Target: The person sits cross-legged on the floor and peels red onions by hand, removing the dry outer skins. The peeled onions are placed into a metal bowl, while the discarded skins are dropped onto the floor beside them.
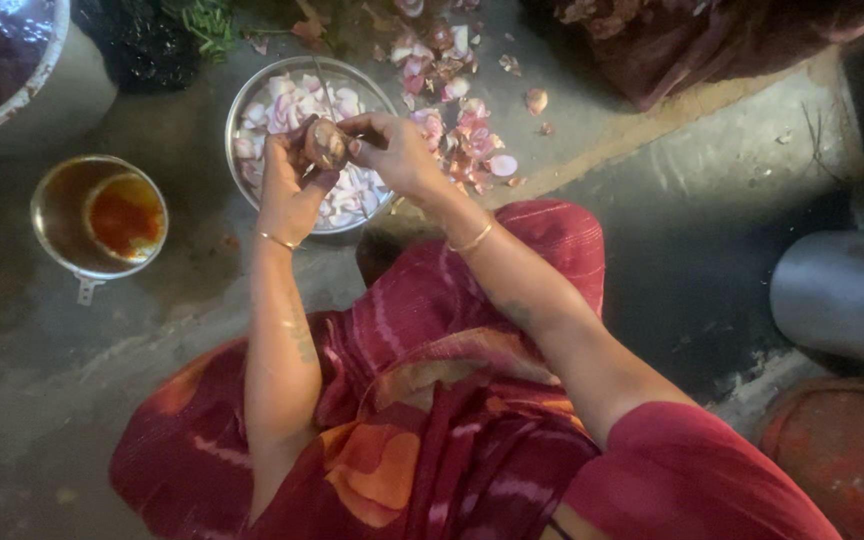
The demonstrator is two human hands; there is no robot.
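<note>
Upper centre of frame: left hand (290,190) cups a small brown onion (325,145) while right hand (399,152) pinches its top, both clamped on it above a steel bowl (242,100) of pale chopped pieces (287,105), peels (462,140) scattered right, pot (52,200) at left.

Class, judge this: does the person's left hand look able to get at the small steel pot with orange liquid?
Probably yes: the pot sits uncovered, nothing between, but the left hand holds an onion.
</note>
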